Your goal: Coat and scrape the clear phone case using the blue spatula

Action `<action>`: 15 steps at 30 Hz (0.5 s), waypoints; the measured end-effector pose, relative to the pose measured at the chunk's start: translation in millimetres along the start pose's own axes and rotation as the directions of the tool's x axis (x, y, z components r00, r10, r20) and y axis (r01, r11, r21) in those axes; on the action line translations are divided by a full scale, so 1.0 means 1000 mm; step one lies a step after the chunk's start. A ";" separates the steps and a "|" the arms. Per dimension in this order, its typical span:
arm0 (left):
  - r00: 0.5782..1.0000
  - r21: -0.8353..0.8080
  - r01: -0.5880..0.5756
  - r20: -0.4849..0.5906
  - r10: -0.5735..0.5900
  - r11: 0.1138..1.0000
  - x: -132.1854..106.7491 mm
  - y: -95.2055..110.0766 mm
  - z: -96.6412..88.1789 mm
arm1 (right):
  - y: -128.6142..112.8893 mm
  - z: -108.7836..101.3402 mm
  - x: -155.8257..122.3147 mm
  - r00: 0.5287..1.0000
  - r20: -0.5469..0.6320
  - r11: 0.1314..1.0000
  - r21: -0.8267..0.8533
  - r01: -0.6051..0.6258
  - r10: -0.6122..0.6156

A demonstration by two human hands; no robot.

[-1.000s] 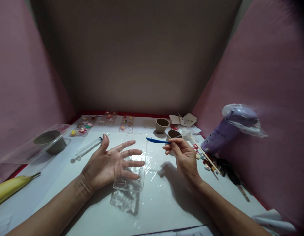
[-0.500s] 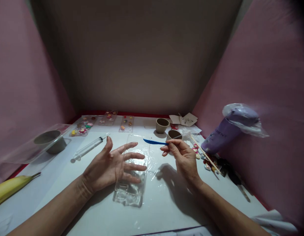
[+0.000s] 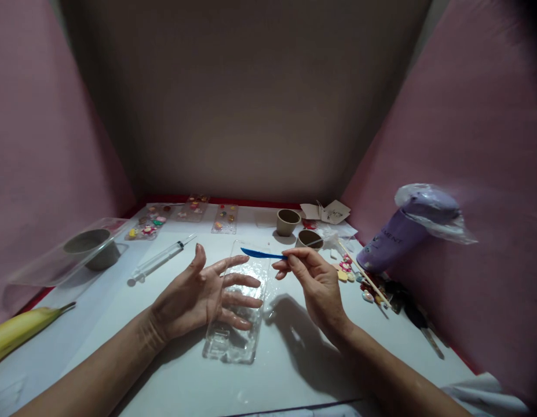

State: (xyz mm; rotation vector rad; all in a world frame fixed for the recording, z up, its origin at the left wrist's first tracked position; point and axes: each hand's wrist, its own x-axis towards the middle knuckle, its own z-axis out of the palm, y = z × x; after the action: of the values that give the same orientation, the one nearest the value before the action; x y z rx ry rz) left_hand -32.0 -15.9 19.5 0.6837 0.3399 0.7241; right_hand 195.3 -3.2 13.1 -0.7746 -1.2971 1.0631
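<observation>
My left hand (image 3: 207,295) is open, palm up with its fingers spread, over a clear phone case (image 3: 236,347). The fingers look wet and shiny and hide part of the case. In my right hand (image 3: 316,284) is a small blue plastic knife (image 3: 262,253), pinched between thumb and fingers. Its tip points left, close to the left index fingertip. The case lies on the white table, glossy with what looks like a clear coating. A clear syringe (image 3: 157,263) lies to the left of my left hand.
Two small brown pots (image 3: 288,222) stand behind my right hand. Clear cases with colourful charms (image 3: 149,229) lie at the back left. A larger grey pot (image 3: 97,255) has a clear lid leaning by it. A banana (image 3: 25,333), a wooden stick (image 3: 366,275) and a purple tumbler (image 3: 392,237) flank the sides.
My right hand has moved slightly left with the blue knife, bringing its tip nearer the left index finger. My left hand stays spread, almost unmoved.
</observation>
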 end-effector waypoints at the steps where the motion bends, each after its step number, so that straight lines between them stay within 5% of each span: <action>1: 1.000 0.008 0.002 -0.005 -0.002 1.000 0.000 0.000 0.001 | -0.001 0.002 0.001 1.000 0.006 1.000 -0.005 0.000 0.000; 15: 0.999 0.045 0.034 0.004 -0.034 0.998 0.001 -0.002 0.004 | 0.001 0.013 0.010 0.998 0.043 0.999 -0.027 0.042 -0.041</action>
State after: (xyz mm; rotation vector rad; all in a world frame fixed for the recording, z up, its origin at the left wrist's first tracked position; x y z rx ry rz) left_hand -28.4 -17.8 21.4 0.7205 0.3631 0.6840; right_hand 182.4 5.1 18.2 -0.7465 -1.3609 1.0352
